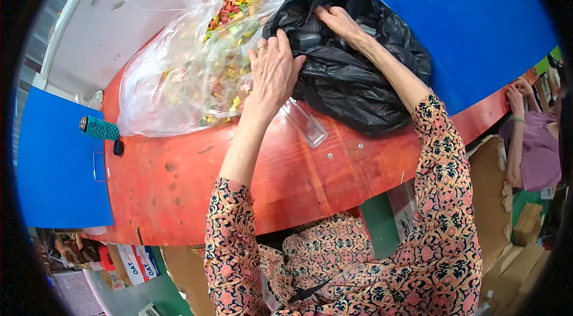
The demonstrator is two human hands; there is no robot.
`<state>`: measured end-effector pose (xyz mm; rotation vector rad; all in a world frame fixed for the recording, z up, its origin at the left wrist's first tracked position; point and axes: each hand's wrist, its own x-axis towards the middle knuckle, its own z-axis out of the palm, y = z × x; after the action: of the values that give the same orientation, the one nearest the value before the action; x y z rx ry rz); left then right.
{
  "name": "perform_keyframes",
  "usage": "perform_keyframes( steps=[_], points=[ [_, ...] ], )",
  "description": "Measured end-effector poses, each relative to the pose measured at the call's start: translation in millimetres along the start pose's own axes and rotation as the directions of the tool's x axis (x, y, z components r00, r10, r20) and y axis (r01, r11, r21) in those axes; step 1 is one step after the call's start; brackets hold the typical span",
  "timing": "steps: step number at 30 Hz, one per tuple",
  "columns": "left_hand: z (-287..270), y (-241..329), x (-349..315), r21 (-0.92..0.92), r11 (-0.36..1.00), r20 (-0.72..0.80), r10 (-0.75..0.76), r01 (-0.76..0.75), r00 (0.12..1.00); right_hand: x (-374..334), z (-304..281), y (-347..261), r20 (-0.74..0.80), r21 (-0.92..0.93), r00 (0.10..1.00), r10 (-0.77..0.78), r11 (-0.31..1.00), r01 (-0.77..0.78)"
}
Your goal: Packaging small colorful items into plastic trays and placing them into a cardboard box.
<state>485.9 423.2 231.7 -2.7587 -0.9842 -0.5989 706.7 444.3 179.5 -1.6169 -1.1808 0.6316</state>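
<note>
A black plastic bag [364,92] lies on the red table, its mouth spread toward the far left side. My left hand [273,68] is closed on the left edge of the mouth, fingertips over the rim and thumb toward the inside. Across the opening, my right hand [343,23] pinches the plastic at the far edge. Between the hands, dark smooth objects [308,38] show inside the bag; their kind is hard to make out. Just below my left hand lies a clear plastic tray [305,125], partly under the bag.
A large clear bag [173,92] of small colourful wrapped candies [230,8] spreads on the left of the red table [268,172]. Blue boards [453,11] flank the table. A teal bottle [100,128] lies at the left edge. Another person's hands [519,92] are at the far right.
</note>
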Motion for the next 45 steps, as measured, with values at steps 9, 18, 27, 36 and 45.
perform_keyframes(
  steps=[9, 18, 27, 36, 45],
  points=[
    [29.8, -29.4, -3.2, -0.289, 0.955, 0.077, -0.045, 0.065, 0.996, -0.4, -17.3, -8.1, 0.183, -0.189, 0.972, -0.146, 0.965, 0.180],
    [31.6, -32.3, -19.7, -0.353, 0.930, 0.125, -0.062, 0.103, 0.990, -39.2, -54.6, -13.8, 0.185, -0.148, 0.974, -0.131, 0.976, 0.160],
    [30.7, -22.5, -26.4, -0.234, 0.966, 0.090, 0.132, -0.108, 0.987, -45.0, -129.6, -24.4, -0.029, 0.174, 0.999, -0.034, 0.984, 0.039],
    [-29.9, -20.7, -45.1, -0.736, -0.523, 0.472, 0.059, 0.430, 0.880, -59.9, -40.0, -77.6, 0.478, 0.420, 0.875, -0.080, 0.895, -0.148],
    [-84.3, 1.6, -162.3, -0.560, -0.819, 0.638, -0.329, 0.126, 0.696, -121.5, 80.1, -148.6, 0.345, -0.033, 0.814, -0.467, 0.861, 0.508]
  ],
)
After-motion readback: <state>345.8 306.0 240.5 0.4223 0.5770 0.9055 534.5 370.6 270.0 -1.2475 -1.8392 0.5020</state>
